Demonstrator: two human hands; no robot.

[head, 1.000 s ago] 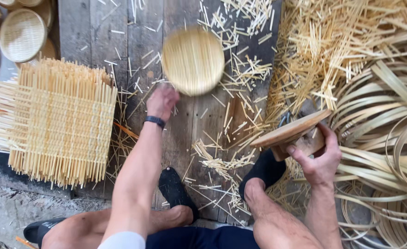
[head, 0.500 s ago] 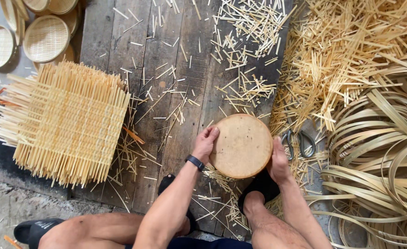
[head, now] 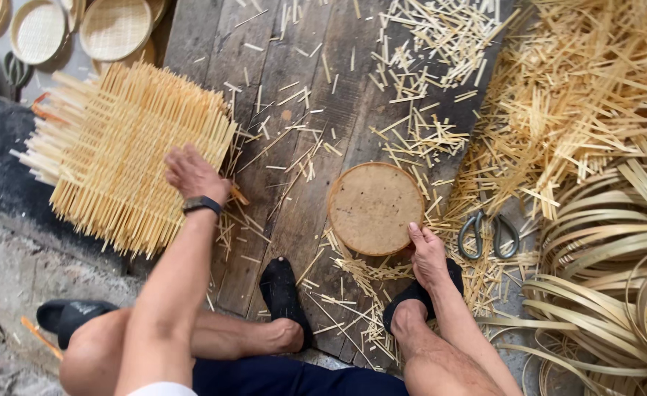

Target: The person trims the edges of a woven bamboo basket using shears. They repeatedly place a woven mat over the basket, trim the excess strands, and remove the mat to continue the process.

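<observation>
Right hand (head: pixel 428 253) resting half-curled at the near edge of the disc (head: pixel 375 208), fingers touching its rim, gripping nothing. Left hand (head: pixel 194 174) laid loosely spread on the mat (head: pixel 122 154), near its right edge. Probably light and springy, that mat, with loose strip ends prone to snapping; best taken by the woven middle. Just right of the right hand, scissors (head: pixel 488 235). Beyond the mat, baskets (head: pixel 114 28).

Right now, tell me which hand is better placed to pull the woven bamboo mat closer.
Left. The left hand already rests on the woven bamboo mat; the right hand is across the boards, touching the round disc.
</observation>
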